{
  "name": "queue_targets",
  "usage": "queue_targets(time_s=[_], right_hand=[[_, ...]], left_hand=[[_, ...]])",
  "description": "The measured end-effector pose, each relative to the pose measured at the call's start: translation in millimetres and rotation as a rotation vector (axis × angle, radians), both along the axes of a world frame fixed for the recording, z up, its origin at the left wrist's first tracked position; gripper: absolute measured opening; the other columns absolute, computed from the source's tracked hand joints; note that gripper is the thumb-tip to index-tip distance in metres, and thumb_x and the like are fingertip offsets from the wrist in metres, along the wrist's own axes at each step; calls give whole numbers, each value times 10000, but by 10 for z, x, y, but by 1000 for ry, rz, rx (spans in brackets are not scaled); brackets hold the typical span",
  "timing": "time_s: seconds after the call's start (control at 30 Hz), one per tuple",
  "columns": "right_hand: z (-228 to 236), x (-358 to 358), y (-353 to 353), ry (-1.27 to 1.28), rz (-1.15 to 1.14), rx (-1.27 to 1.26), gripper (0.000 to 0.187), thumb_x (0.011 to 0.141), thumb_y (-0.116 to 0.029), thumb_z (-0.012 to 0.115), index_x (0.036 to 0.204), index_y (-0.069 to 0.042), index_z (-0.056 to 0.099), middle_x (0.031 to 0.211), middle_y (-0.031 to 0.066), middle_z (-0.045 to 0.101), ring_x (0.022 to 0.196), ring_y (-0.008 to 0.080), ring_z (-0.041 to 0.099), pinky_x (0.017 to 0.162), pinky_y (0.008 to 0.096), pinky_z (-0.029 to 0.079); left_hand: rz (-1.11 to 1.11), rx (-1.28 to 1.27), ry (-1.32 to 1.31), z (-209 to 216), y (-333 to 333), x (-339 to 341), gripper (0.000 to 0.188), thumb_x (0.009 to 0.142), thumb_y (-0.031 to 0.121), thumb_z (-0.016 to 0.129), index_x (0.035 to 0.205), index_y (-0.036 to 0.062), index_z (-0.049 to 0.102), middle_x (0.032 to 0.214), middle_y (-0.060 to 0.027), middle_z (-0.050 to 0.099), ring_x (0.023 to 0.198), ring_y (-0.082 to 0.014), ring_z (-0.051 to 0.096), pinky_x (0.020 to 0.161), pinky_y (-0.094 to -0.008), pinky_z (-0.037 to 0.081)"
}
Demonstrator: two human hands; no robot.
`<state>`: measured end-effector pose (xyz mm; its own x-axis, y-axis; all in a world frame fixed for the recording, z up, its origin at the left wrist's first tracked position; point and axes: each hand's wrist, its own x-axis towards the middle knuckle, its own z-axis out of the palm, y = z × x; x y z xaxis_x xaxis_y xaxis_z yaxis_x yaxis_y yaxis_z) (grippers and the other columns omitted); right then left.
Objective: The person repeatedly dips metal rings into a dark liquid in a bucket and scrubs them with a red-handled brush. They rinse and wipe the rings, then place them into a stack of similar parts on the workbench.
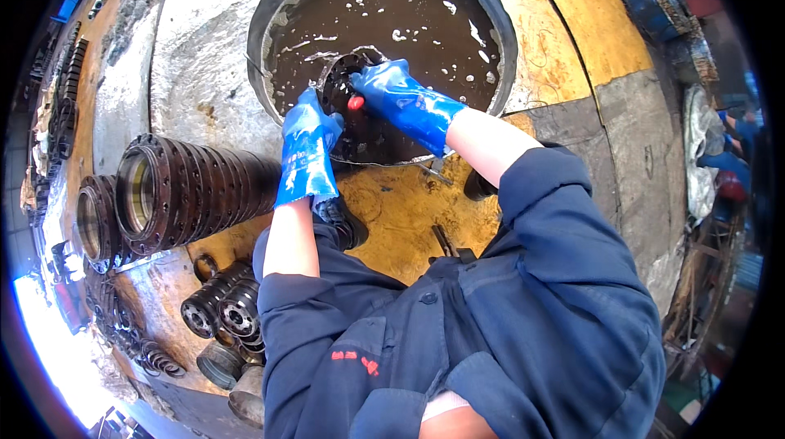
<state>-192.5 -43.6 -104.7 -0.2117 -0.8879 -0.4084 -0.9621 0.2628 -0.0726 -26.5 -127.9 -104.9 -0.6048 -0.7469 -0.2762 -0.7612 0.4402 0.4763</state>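
A dark, wet metal ring (334, 89) is tilted over the near part of a round tub (260, 38) of murky brown liquid. My left hand (312, 130), in a long blue rubber glove, is closed on the ring's near left edge. My right hand (386, 83), gloved the same way, is closed at the ring's right side, reaching over its opening. From under its fingers pokes the rounded red end (356, 102) of a tool; the rest is hidden by the glove and the ring. Whitish foam patches float on the liquid.
Left of me lies a long row of dark flanged rings (196, 190), with a shorter row (96, 218) beside it. Smaller drilled hubs (219, 304) and cylinders sit nearer. My shoe (353, 230) is close to the tub. Drums (658, 6) stand far right.
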Motion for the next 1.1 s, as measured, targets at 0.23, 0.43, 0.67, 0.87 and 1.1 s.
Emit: queue_targets(time_s=[0.23, 0.43, 0.67, 0.87, 1.1], right_hand=[[-399, 141, 216, -385, -454, -89, 436, 938, -480, 675, 1160, -119, 775, 1110, 186, 774, 1060, 377, 738, 904, 463, 580], [-106, 131, 635, -1019, -409, -299, 367, 982, -329, 678, 1218, -59, 756, 1066, 137, 789, 965, 260, 737, 885, 388, 539], [-597, 189, 538, -1740, -852, -520, 293, 999, -270, 744, 1169, -31, 753, 960, 107, 745, 769, 203, 692, 719, 346, 579], [-394, 65, 98, -1914, -2005, -571, 122, 983, -288, 721, 952, -175, 688, 797, 39, 697, 621, 208, 647, 600, 410, 546], [-301, 316, 640, -1527, -642, -617, 279, 1042, -302, 669, 1238, -114, 732, 1052, 82, 751, 911, 160, 696, 805, 353, 571]], left_hand=[[-15, 6, 246, 221, 119, 89, 485, 900, 392, 739, 1209, 21, 700, 1165, -253, 740, 1136, -433, 686, 985, -494, 526], [-75, -20, 373, 264, 82, 204, 550, 1003, 489, 623, 1124, -40, 714, 1066, -285, 728, 1098, -469, 665, 975, -513, 500], [-57, -137, 304, 199, 56, 141, 538, 1019, 478, 605, 1105, -42, 713, 1050, -289, 721, 1083, -474, 662, 962, -517, 497], [-48, -156, 292, 201, 64, 131, 529, 1032, 468, 590, 1089, -44, 713, 1037, -293, 716, 1071, -478, 659, 951, -521, 494], [-14, -172, 269, 226, 80, 178, 522, 1047, 456, 572, 1071, -46, 712, 1021, -297, 709, 1057, -483, 656, 938, -526, 491]])
